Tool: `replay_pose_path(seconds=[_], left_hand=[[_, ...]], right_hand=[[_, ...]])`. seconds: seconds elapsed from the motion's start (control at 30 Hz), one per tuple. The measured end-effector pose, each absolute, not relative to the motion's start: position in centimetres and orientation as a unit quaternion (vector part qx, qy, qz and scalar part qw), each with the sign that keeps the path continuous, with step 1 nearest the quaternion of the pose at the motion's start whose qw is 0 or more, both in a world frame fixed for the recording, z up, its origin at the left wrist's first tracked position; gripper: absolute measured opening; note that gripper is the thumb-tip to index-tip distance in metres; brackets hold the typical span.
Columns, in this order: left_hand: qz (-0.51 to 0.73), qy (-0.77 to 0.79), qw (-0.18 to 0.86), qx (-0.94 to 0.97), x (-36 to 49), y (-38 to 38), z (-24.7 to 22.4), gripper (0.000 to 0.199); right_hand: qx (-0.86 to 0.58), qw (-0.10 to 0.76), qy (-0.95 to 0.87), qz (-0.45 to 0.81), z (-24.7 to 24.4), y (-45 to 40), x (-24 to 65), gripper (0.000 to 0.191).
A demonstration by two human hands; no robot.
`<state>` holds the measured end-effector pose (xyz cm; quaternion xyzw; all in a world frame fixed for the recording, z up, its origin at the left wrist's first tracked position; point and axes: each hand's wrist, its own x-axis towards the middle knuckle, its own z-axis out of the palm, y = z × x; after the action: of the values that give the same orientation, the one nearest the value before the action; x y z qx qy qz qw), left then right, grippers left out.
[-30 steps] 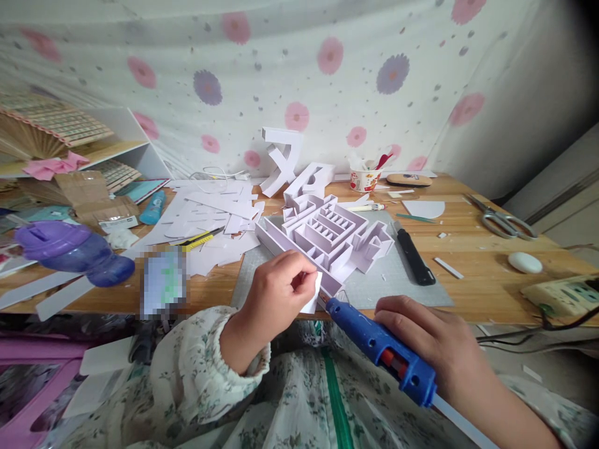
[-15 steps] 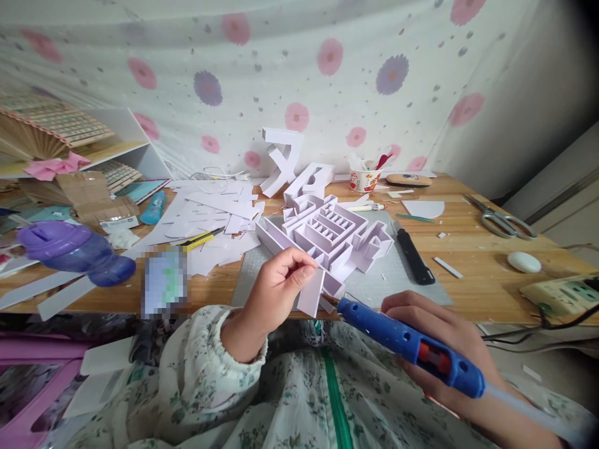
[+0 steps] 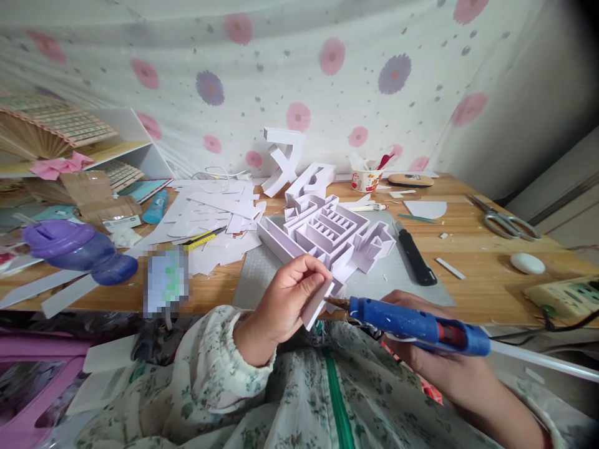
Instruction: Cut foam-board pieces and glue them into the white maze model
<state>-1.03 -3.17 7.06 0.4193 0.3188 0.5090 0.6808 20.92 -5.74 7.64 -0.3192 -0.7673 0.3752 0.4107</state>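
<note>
Between thumb and fingers, my left hand [image 3: 285, 305] pinches a small white foam-board strip [image 3: 318, 305], held tilted above the table's front edge. My right hand [image 3: 425, 355] grips a blue hot glue gun [image 3: 416, 325], partly hiding its own fingers. The gun's nozzle points left, at or very near the strip's edge; I cannot tell whether it touches. A clear glue stick [image 3: 547, 360] sticks out of the gun's rear. Just beyond my hands, a white openwork foam-board character [image 3: 327, 231] lies on a grey cutting mat [image 3: 262, 274].
Finished white characters [image 3: 285, 162] stand at the back. White board scraps [image 3: 201, 212] and a yellow cutter [image 3: 201, 238] lie left, near a purple bottle [image 3: 84, 249]. Rightward are a black utility knife [image 3: 415, 255], scissors [image 3: 505, 221], a white oval object [image 3: 527, 263] and a power strip [image 3: 566, 290].
My left hand has shifted slightly right and turned the strip more edge-on. The glue gun has tilted closer to level, its nozzle now by the strip's edge.
</note>
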Motion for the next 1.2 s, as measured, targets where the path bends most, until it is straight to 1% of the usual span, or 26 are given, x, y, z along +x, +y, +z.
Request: replay_pose_path(seconds=[0.13,0.4,0.57,0.8,1.0,1.13,1.2], left_hand=[[0.499,0.29,0.725,0.375,-0.7,-3.3,7.2,0.032],[0.522,0.26,0.744,0.326,0.1,-3.5,7.3,0.03],[0.529,0.242,0.755,0.302,0.6,-3.9,7.5,0.03],[0.519,0.241,0.775,0.268,0.8,-4.1,7.6,0.03],[0.512,0.239,0.783,0.261,0.8,-4.0,7.4,0.027],[0.521,0.239,0.779,0.254,0.9,-3.9,7.7,0.031],[0.526,0.238,0.777,0.25,1.0,-4.0,7.9,0.032]], right_hand=[[-0.324,0.42,-0.749,0.396,7.2,-5.8,20.7,0.014],[-0.328,0.43,-0.745,0.39,6.2,-6.0,20.2,0.012],[-0.356,0.443,-0.725,0.39,4.9,-6.0,20.0,0.011],[-0.372,0.434,-0.693,0.439,3.7,-5.9,20.6,0.01],[-0.405,0.46,-0.677,0.407,3.9,-6.1,21.0,0.013],[-0.357,0.447,-0.728,0.378,5.2,-6.2,20.4,0.01],[-0.337,0.454,-0.745,0.354,5.6,-6.1,19.9,0.009]])
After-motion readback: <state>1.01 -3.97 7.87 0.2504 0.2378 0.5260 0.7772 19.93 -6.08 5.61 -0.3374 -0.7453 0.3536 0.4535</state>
